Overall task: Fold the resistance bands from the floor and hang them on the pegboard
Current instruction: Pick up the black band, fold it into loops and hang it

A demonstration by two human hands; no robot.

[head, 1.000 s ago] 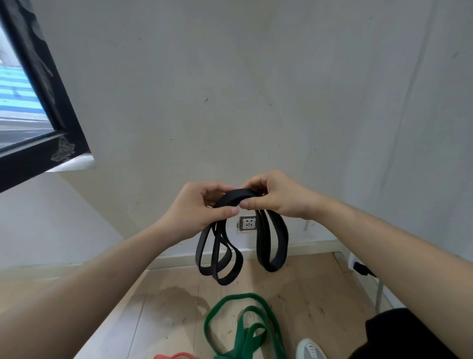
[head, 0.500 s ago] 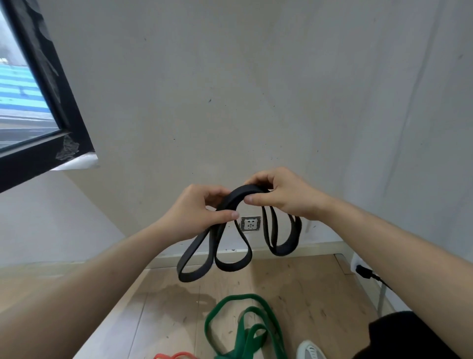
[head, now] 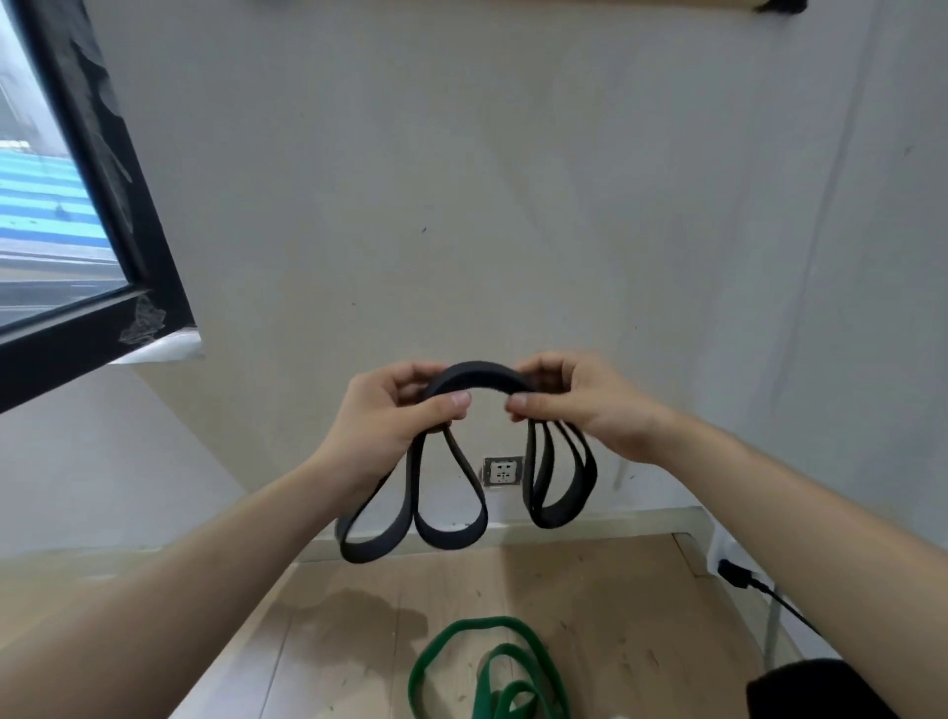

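A black resistance band, folded into several loops, is held up in front of the wall at chest height. My left hand pinches its left side and my right hand pinches its right side, with a short arch of band between them. Loops hang down below each hand. A green resistance band lies on the wooden floor below. At the top edge of the view a strip of the pegboard's lower edge shows.
A black-framed window stands open at the left. A wall socket sits low on the wall behind the band. A black plug and cable run along the right wall. A dark object is at bottom right.
Both hands have risen and moved slightly apart with the black band. The loops have spread wider, and the view has tilted upward so the board's edge shows.
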